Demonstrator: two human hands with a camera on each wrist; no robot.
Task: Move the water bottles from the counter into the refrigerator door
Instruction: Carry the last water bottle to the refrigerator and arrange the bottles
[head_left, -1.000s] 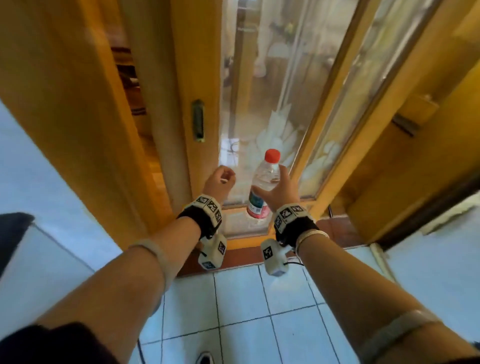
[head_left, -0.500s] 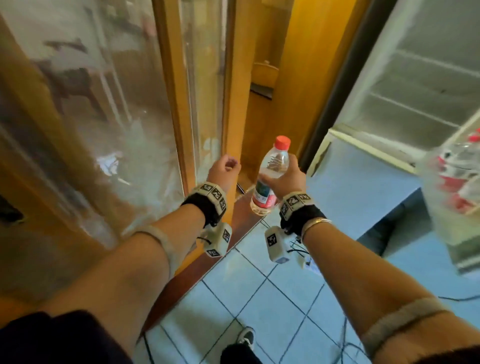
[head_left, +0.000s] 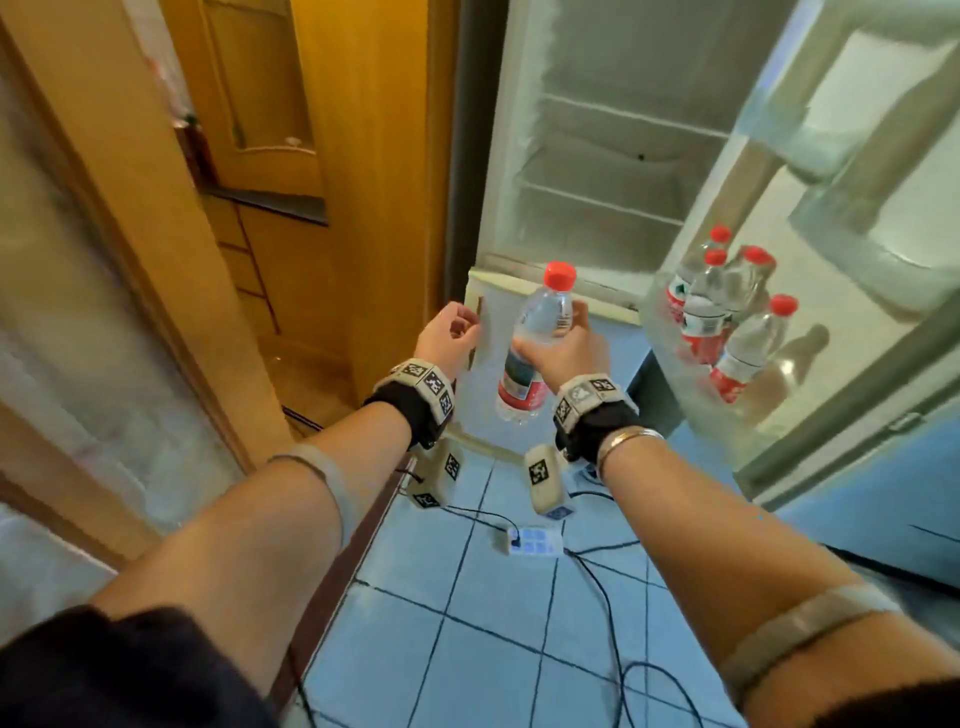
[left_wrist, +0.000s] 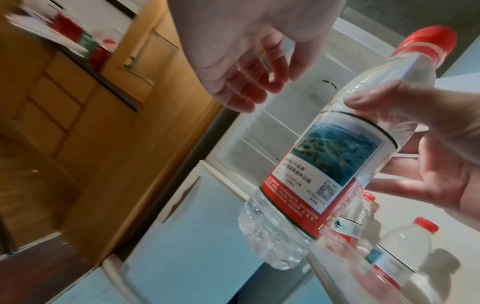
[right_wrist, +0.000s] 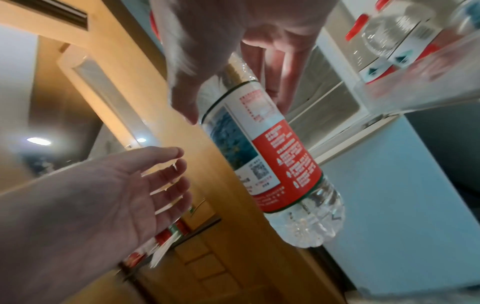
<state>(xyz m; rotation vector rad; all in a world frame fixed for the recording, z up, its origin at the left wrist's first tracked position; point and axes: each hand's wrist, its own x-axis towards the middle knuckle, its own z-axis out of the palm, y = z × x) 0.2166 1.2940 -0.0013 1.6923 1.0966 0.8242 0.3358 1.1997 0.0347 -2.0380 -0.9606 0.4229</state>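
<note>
The right hand (head_left: 563, 349) grips a water bottle (head_left: 535, 343) around its clear upper body, thumb on one side and fingers (left_wrist: 405, 174) curled round the other, just above the label. The bottle hangs in the air, red cap up and leaning slightly, its ribbed base below the fingers and touching nothing. Just beside it, on the thumb side, the left hand (head_left: 449, 338) hovers with nothing in it, its fingers (right_wrist: 168, 174) loosely bent and slightly apart, close to the bottle but not touching it. Beneath both wrists lie a blue tiled floor (head_left: 509, 613) and a white power strip (head_left: 535, 540) with dark cables. Beyond the fingertips stands the open refrigerator (head_left: 613, 156), its white wire shelves bare. Past the right hand's fingers, the refrigerator door (head_left: 852, 270) swings open, and its lower clear shelf (head_left: 670, 353) holds several red-capped bottles (head_left: 727, 317) standing close together. Beyond the left hand are orange-brown wooden cabinets (head_left: 280, 156).
</note>
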